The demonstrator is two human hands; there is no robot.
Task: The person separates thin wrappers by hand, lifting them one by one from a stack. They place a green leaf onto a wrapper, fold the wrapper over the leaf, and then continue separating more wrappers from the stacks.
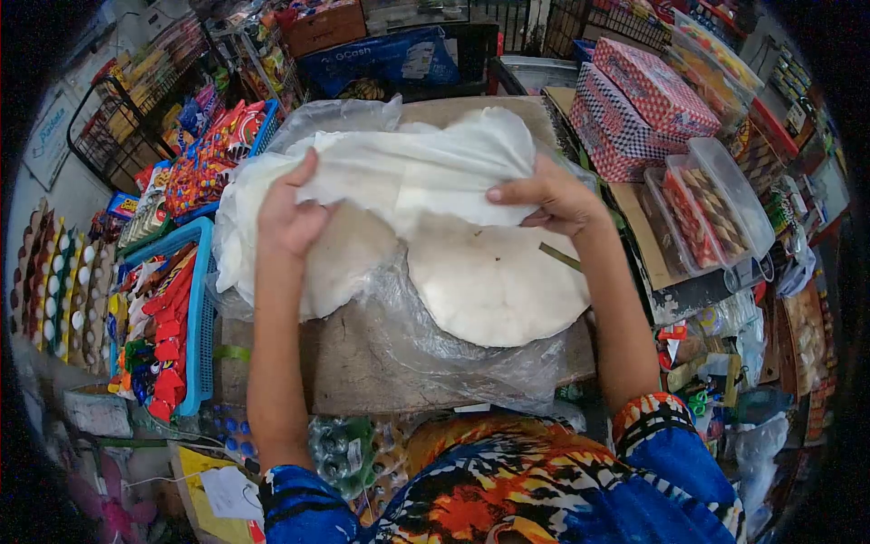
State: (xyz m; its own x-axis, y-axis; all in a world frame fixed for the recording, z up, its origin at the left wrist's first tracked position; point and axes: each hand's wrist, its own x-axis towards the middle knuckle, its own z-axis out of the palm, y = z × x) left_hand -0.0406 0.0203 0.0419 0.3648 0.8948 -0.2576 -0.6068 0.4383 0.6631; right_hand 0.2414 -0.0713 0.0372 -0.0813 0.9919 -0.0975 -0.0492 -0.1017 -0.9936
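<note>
Stretched between my two hands is a thin, soft white wrapper sheet (417, 172), like a spring roll wrapper, slightly blurred. My left hand (292, 210) grips its left end, thumb on top and the other fingers partly hidden. At the other end, my right hand (553, 198) pinches the sheet between thumb and fingers. Below my right hand lies a round stack of white wrappers (494, 281) on clear plastic (444, 363). A pile of loose, ruffled wrappers (240, 236) spreads beneath and left of my left hand.
Everything rests on a worn wooden board (349, 363). Blue baskets of snack packets (201, 317) and egg trays (68, 290) stand left. On the right are checkered boxes (625, 118) and clear tubs of sticks (707, 208). A green strip (560, 256) lies by the round stack.
</note>
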